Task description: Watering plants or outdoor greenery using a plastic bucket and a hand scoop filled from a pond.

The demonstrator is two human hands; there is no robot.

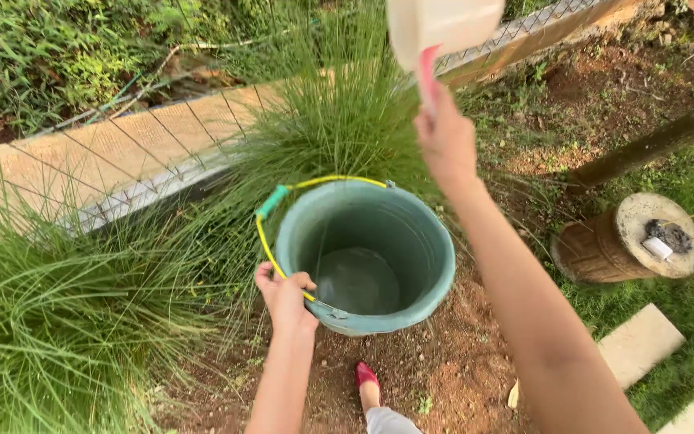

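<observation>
A teal plastic bucket (411,241) with a little water in its bottom tilts on the bare soil. My left hand (284,293) grips its yellow wire handle (265,241) at the near rim. My right hand (446,137) is raised over the bucket, closed on the pink handle of a pale scoop (441,24) held high at the top of the view. Tall grass (339,112) stands just behind the bucket.
A wire mesh fence with a wooden plank (130,145) runs behind the grass. A short log stump (632,239) with a small dark object on top stands to the right, with flat paving stones (640,341) near it. My foot in a red shoe (366,376) is below the bucket.
</observation>
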